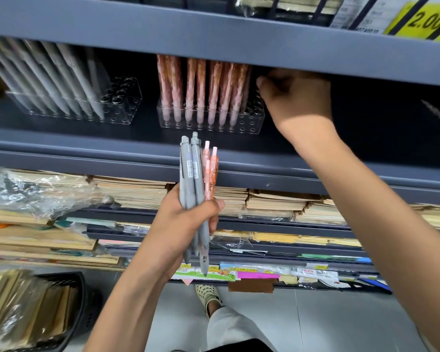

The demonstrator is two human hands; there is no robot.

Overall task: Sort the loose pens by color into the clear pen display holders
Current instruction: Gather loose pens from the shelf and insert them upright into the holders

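Roughly mid-frame, the left hand (188, 219) was closed tight round a mixed bundle, fingers wrapped about the middle of the barrels. Grey pens (192, 174): matte barrels, click-tops, one bearing a white barcode sticker (193, 165). Pink pens (211, 168): slimmer, with pale pink click-tops and orange-patterned barrels, lying against the grey ones on their 3 o'clock side. All the click-tops stood out of the fist toward 12 o'clock; the grey tips stuck out below toward 6 o'clock.

At 2 o'clock from that fist, well apart, the right hand (297, 97) was up under the lip of the upper shelf (239, 44), fingers curled. It was at the 3 o'clock end of the pink holder (249, 125). Could not tell whether it held anything.

Pink holder: clear, drilled with round holes, stocked pink pens (201, 85) standing tip-down. Grey holder (122, 97) sat at 9 o'clock from it, stocked grey pens (61, 80) leaning toward 11 o'clock.
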